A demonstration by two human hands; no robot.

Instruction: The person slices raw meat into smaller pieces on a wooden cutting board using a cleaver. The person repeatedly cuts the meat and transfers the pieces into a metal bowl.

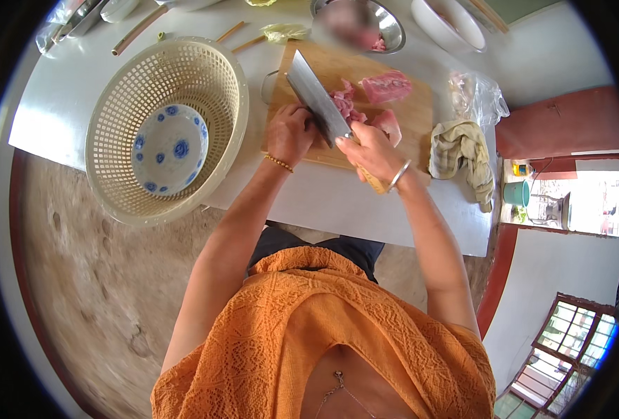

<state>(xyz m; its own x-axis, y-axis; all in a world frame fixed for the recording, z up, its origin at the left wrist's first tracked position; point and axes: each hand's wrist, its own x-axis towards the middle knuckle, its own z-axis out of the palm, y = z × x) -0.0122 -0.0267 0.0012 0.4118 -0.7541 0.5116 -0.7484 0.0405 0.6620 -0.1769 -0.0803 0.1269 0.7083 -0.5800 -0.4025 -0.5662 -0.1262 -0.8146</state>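
My right hand (375,149) grips the wooden handle of a cleaver (317,97). Its broad steel blade slants up and left over a wooden cutting board (414,125). Left of the blade, my left hand (291,131) rests on the board with curled fingers, holding down a piece of raw meat (318,142) that is mostly covered by hand and blade. Just right of the blade lies a heap of cut meat pieces (345,102). A larger chunk of raw meat (387,86) sits farther back, and another piece (387,125) lies beside my right hand.
A plastic basket (231,63) at left holds a blue-patterned plate (160,139). Behind the board stand a metal bowl (397,34) with meat, partly blurred, and a white bowl (477,39). At right are a cloth (461,152) and a clear plastic bag (485,97). Chopsticks (231,31) lie behind.
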